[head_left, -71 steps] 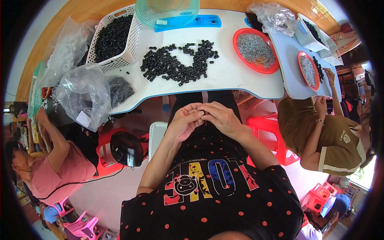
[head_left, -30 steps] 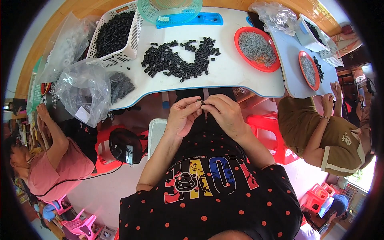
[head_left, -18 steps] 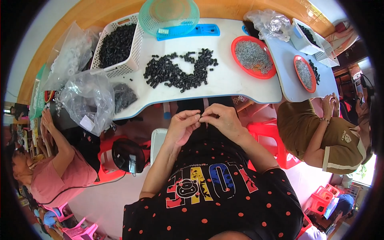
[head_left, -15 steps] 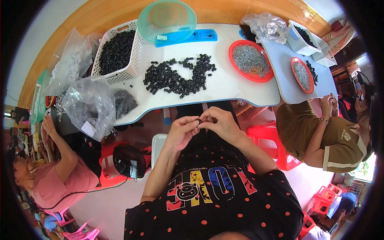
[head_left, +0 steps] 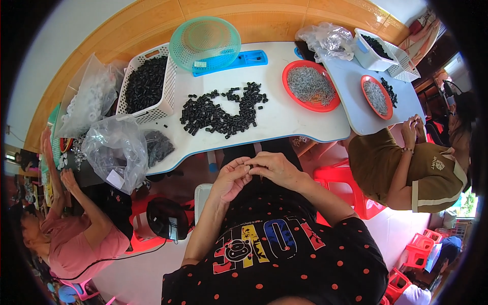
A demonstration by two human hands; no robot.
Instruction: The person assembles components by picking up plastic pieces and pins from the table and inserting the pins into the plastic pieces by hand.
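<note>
My left hand (head_left: 232,179) and my right hand (head_left: 276,169) meet in front of my body, just below the table's near edge. Thumbs and fingers of both are pinched together, fingertips touching. Whatever lies between them is covered by the fingers. Beyond, on the white table (head_left: 284,124), small black cylindrical parts (head_left: 218,119) are spread in a loose pile. To its right sits a red plate (head_left: 331,105) heaped with small grey metal-looking pieces (head_left: 310,84). A white basket (head_left: 165,104) full of the same black parts (head_left: 146,84) stands to its left.
A green mesh basket (head_left: 205,43) rests over a blue tray (head_left: 249,58) at the back. Clear plastic bags (head_left: 114,147) crowd the table's left end. Co-workers sit left (head_left: 84,239) and right (head_left: 401,173), the right one beside a second red plate (head_left: 389,109). Red stools (head_left: 345,185) stand nearby.
A small dark piece showed between my fingertips before; now the fingers cover that spot. The table sits slightly lower in view. The left co-worker's arm has reached up toward the bags.
</note>
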